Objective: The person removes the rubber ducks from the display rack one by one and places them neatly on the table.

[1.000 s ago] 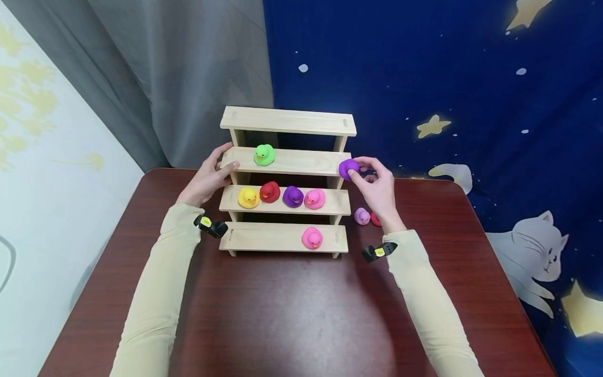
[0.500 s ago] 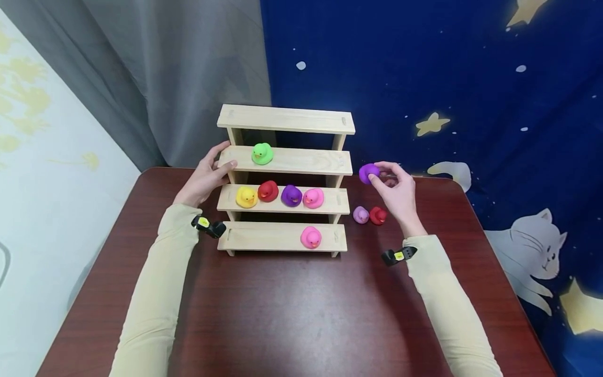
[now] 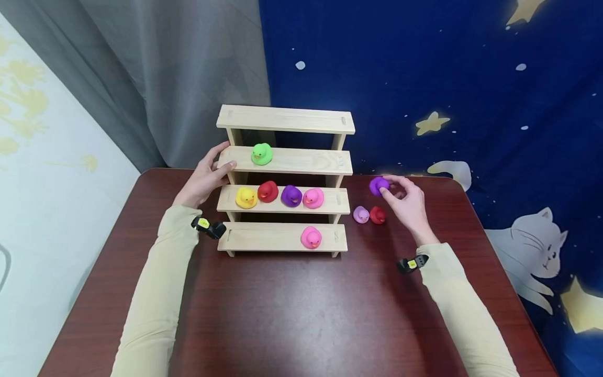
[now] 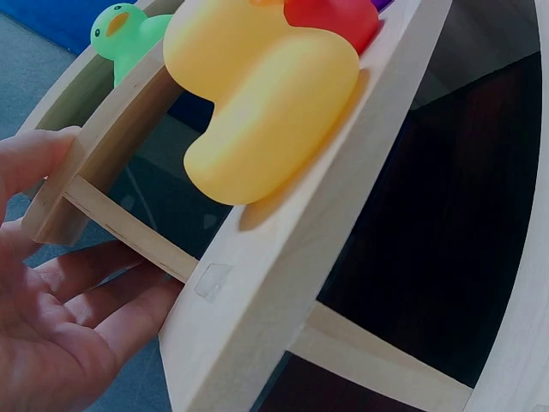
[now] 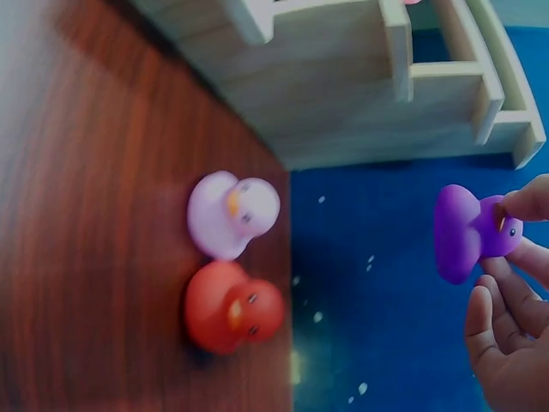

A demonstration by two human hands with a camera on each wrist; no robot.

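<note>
My left hand (image 3: 203,180) grips the left end of the second-highest board of a wooden step shelf (image 3: 301,161), thumb on top in the left wrist view. To the right of the shelf, my right hand (image 3: 409,206) pinches a purple rubber duck (image 5: 460,233) between thumb and fingers, held in the air. Below it on the table sit a lilac duck (image 3: 361,214) and a red duck (image 5: 230,307), side by side. A green duck (image 3: 261,154) stands on the board that my left hand grips.
One board lower stand a yellow duck (image 3: 246,197), a red duck (image 3: 267,191), a dark purple duck (image 3: 291,196) and a pink duck (image 3: 313,198). Another pink duck (image 3: 311,237) is on the lowest board. Curtains hang behind the brown table (image 3: 282,303).
My right hand has carried the purple duck away from the shelf's right end, rightward and slightly down. My left hand has kept its grip on the board.
</note>
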